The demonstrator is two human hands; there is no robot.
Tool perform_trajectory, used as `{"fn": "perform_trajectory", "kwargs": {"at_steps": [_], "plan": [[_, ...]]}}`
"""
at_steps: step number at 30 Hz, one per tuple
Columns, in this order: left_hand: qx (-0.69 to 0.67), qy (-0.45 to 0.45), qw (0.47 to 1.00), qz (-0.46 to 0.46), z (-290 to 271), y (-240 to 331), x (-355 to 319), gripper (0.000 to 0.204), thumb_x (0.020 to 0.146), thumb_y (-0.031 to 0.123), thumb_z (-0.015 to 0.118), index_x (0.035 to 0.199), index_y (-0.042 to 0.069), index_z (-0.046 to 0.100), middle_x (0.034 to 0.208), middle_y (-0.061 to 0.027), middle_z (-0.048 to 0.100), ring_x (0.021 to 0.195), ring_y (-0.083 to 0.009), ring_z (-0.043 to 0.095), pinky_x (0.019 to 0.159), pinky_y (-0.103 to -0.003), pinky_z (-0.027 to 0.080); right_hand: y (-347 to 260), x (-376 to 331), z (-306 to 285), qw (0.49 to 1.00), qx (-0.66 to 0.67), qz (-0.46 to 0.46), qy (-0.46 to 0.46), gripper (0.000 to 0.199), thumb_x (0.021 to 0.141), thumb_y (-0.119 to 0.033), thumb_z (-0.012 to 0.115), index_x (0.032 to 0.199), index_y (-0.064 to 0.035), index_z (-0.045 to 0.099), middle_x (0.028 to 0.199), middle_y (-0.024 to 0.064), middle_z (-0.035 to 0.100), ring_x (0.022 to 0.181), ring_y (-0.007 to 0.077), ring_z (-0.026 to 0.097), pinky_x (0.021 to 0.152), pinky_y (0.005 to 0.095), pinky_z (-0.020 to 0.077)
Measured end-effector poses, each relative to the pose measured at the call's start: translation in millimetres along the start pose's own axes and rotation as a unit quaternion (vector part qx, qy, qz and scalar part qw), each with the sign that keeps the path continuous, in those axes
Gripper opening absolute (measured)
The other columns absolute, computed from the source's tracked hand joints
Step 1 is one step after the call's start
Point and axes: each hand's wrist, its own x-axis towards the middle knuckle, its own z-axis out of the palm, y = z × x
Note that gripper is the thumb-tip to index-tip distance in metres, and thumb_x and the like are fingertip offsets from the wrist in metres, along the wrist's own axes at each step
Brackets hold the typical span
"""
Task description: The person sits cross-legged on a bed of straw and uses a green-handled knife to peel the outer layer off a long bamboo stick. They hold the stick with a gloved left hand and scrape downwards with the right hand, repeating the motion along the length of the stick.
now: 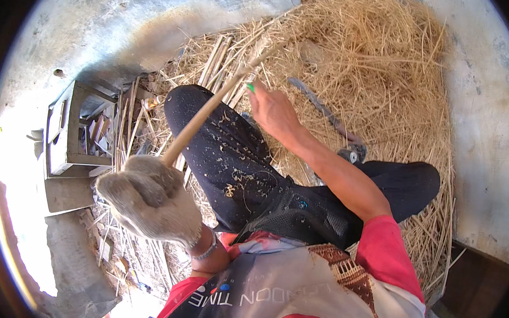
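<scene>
From where I stand, the left grip (pixel 150 196), in a thick, greyish knitted glove, is closed firmly round the lower end of a long, tan, smooth-looking wooden stick (pixel 201 118). The stick slants up past the knee in black, fleck-strewn trousers (pixel 215 127), its far end reaching over a heap of dry golden straw (pixel 366 55). The bare right grip (pixel 276 111) sits beside the upper stretch, fingers curled, with a small bright-green piece (pixel 250 87) at the fingertips; I can't tell whether it is pinched there, or whether that hand touches the wood. A dark, narrow curved strip (pixel 319 102) lies on the straw beyond. My guess: the stick is being worked or checked along its length; the next move calls for a steady gloved hold and careful placing of the right fingers.
</scene>
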Motion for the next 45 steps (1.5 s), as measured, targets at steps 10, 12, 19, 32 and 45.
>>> {"fn": "perform_trajectory", "kwargs": {"at_steps": [10, 12, 19, 32, 45], "plan": [[-0.03, 0.03, 0.999, -0.017, 0, -1, 2, 0.047, 0.106, 0.035, 0.041, 0.065, 0.014, 0.034, 0.05, 0.0013, 0.028, 0.042, -0.0104, 0.034, 0.036, -0.025, 0.026, 6, 22, -5, 0.992, -0.001, 0.089, -0.083, 0.014, 0.093, -0.008, 0.054, 0.102, 0.0034, 0.056, 0.062, 0.0212, 0.062, 0.053, 0.0319, 0.064, 0.046, 0.0444, 0.0479], [-0.016, -0.005, 1.0, 0.013, 4, 1, 4, 0.05, 0.106, 0.038, 0.039, 0.063, 0.013, 0.036, 0.05, 0.0005, 0.03, 0.043, -0.0108, 0.036, 0.037, -0.025, 0.028, 36, 34, 22, 0.995, -0.084, 0.047, -0.039, 0.014, 0.095, -0.007, 0.051, 0.099, 0.004, 0.059, 0.061, 0.0129, 0.057, 0.046, 0.0259, 0.053, 0.041, 0.0398, 0.0439], [-0.023, -0.034, 0.999, 0.025, -18, -8, 3, 0.051, 0.105, 0.032, 0.04, 0.059, 0.01, 0.037, 0.047, -0.0041, 0.037, 0.04, -0.0143, 0.041, 0.038, -0.026, 0.032, 287, -40, -14, 0.878, -0.259, 0.403, -0.014, 0.035, 0.095, -0.029, 0.058, 0.108, 0.0028, 0.064, 0.09, 0.0199, 0.067, 0.073, 0.035, 0.067, 0.07, 0.0475, 0.0534], [0.05, 0.005, 0.998, 0.023, 18, 8, -20, 0.055, 0.101, 0.055, 0.043, 0.068, 0.011, 0.037, 0.061, -0.0011, 0.036, 0.051, -0.0121, 0.043, 0.039, -0.021, 0.032, -80, -49, -58, 0.995, 0.077, -0.069, 0.007, 0.026, 0.099, -0.023, 0.055, 0.104, 0.0019, 0.054, 0.061, 0.019, 0.058, 0.054, 0.0387, 0.061, 0.049, 0.0457, 0.0478], [0.041, 0.025, 0.999, -0.021, 17, 8, -18, 0.055, 0.097, 0.057, 0.052, 0.073, 0.007, 0.047, 0.065, -0.0072, 0.053, 0.046, -0.0107, 0.046, 0.037, -0.02, 0.034, -75, -22, -43, 0.994, 0.031, -0.098, 0.047, 0.014, 0.096, -0.015, 0.059, 0.096, -0.0028, 0.052, 0.057, 0.0182, 0.057, 0.054, 0.0401, 0.06, 0.044, 0.0469, 0.0455]]}}
